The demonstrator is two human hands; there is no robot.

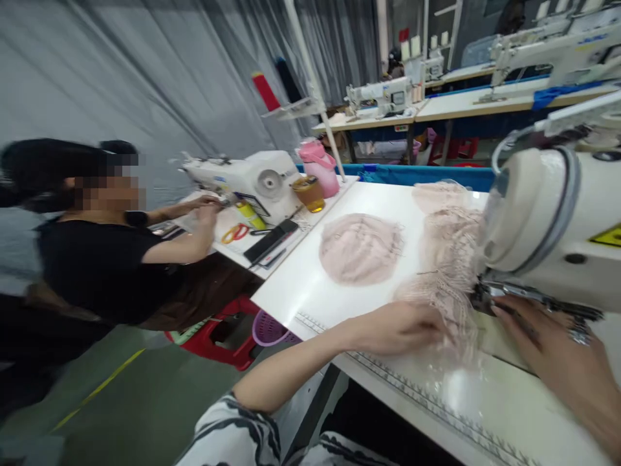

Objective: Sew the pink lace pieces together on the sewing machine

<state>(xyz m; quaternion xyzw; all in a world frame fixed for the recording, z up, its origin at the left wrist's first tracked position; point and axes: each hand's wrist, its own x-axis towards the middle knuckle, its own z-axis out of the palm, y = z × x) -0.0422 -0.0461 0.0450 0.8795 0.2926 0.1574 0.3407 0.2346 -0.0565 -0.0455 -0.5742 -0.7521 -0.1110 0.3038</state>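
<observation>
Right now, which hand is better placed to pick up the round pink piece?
Probably the left hand: it is closer to the round pink piece, though it's at the fringed fabric. The right hand is farther off, by the near sewing machine.

"Where does the head view look from?"
"Above the near edge of the tabletop [301, 285]; it faces forward and down, tilted so that edge slants; that edge is close, the far edge farther off."

A yellow warning sign [609, 235] marks the near machine [543, 265]. Blue lettering [589, 39] on a rear machine [546, 52] and the ruler [402, 382] figures are too blurred to read.
</observation>
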